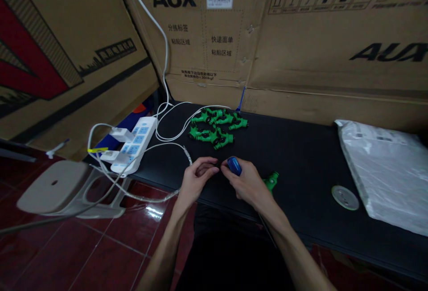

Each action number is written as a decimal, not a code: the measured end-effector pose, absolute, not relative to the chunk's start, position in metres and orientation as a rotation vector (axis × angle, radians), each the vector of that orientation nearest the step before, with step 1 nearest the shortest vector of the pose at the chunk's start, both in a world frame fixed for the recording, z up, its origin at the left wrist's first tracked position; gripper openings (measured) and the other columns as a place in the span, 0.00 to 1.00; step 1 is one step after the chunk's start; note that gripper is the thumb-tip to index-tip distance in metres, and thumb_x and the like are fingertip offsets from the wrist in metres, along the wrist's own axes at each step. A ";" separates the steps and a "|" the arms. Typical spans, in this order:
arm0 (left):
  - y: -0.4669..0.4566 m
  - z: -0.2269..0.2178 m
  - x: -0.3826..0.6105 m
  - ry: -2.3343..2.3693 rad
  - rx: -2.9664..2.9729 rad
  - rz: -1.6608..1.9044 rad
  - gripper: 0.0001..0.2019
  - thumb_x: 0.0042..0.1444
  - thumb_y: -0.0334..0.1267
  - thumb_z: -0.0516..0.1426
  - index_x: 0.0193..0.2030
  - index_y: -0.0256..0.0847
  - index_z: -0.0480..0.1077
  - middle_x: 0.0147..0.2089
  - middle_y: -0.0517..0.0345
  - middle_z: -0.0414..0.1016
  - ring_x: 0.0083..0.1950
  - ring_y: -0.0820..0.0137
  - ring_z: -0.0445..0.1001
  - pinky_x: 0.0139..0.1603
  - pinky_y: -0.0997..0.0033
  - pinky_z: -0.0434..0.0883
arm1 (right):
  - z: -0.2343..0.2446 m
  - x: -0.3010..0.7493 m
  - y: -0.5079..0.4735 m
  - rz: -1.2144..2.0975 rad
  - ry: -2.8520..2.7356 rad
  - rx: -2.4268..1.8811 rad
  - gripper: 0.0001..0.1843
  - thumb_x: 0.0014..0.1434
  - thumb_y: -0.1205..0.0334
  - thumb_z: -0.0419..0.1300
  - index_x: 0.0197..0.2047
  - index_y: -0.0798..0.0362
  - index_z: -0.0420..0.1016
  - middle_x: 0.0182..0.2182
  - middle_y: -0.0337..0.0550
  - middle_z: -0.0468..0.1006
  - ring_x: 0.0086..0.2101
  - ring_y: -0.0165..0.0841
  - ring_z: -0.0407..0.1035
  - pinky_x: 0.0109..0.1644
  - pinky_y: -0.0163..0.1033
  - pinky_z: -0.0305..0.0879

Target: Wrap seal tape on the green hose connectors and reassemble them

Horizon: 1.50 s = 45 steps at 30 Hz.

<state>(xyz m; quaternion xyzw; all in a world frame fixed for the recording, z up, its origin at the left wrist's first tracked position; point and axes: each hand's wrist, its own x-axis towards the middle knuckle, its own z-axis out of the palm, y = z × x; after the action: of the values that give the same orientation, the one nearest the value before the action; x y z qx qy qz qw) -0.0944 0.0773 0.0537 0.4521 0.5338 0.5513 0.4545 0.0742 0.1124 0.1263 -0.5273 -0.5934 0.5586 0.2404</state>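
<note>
My left hand (198, 178) is closed in a pinch over the near part of the black table, thumb and forefinger almost together. What it holds, if anything, is too dark and small to make out. Right beside it, my right hand (245, 182) is wrapped round a blue-handled tool (234, 166). A thin dark shaft shows below that wrist. A green Y-shaped hose splitter (272, 181) lies just right of my right hand, partly hidden by it. Several more green splitters with black parts (214, 136) lie grouped beyond my hands.
A white power strip (135, 146) with plugged-in chargers and looping white cables (167, 139) lies at the left. A round clear disc (345, 197) and a white plastic package (384, 175) lie at the right. Cardboard boxes (207, 59) wall the back. A stool (53, 186) stands lower left.
</note>
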 end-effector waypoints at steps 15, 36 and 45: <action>0.077 0.058 -0.092 1.301 1.195 1.359 0.14 0.60 0.47 0.67 0.48 0.41 0.82 0.44 0.54 0.82 0.42 0.67 0.82 0.45 0.71 0.78 | 0.110 0.071 0.117 1.447 -1.684 -1.471 0.08 0.58 0.57 0.61 0.34 0.53 0.75 0.17 0.31 0.65 0.16 0.27 0.59 0.21 0.33 0.55; 0.076 0.057 -0.091 1.349 1.178 1.287 0.20 0.67 0.51 0.61 0.58 0.40 0.77 0.39 0.56 0.79 0.30 0.73 0.77 0.30 0.76 0.73 | 0.099 0.073 0.119 1.529 -1.557 -1.422 0.13 0.57 0.51 0.62 0.36 0.52 0.76 0.15 0.26 0.58 0.14 0.25 0.51 0.19 0.33 0.52; 0.075 0.060 -0.091 1.407 1.273 1.203 0.16 0.66 0.46 0.61 0.53 0.39 0.79 0.36 0.57 0.81 0.34 0.70 0.78 0.38 0.73 0.73 | 0.101 0.073 0.117 1.521 -1.577 -1.389 0.12 0.58 0.51 0.61 0.35 0.52 0.75 0.16 0.28 0.60 0.15 0.26 0.52 0.20 0.33 0.54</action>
<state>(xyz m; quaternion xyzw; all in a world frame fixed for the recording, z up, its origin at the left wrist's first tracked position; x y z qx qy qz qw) -0.0914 0.0748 0.0602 0.5108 0.5646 0.4828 0.4327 0.0733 0.1173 0.1010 -0.5155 -0.5853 0.5644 0.2703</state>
